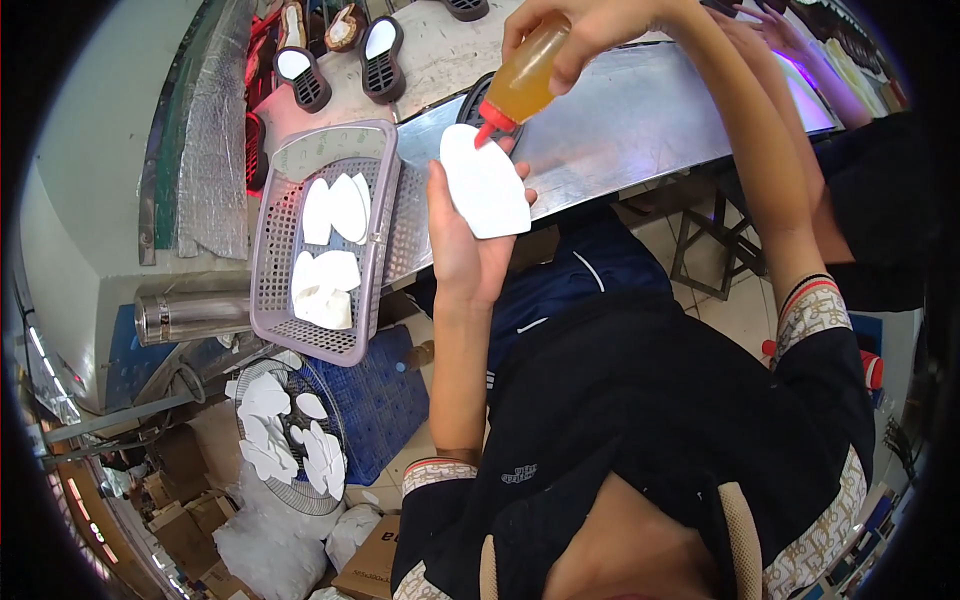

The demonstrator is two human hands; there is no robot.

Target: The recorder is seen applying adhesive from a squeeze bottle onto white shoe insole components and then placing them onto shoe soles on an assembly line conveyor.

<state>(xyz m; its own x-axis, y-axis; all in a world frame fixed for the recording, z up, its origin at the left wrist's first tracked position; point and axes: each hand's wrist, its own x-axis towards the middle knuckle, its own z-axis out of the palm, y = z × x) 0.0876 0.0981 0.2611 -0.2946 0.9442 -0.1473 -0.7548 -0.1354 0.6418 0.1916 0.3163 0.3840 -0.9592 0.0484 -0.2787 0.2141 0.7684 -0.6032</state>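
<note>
On the fingers and palm of my left hand rests a white shoe-insole piece, rounded at its far end and cut straight at the near one. My right hand grips a squeeze bottle of amber liquid, tipped downward. Its red nozzle meets or hovers just over the insole's upper part; I cannot tell which. Behind the insole a dark shoe sole lies on the metal tabletop, partly covered by the bottle and my left hand.
A lilac plastic basket with several white pieces stands left of my left hand. Black soles with white pads sit beyond it. Below left, a wire fan guard carries more white pieces. Another person's arm reaches in at the right.
</note>
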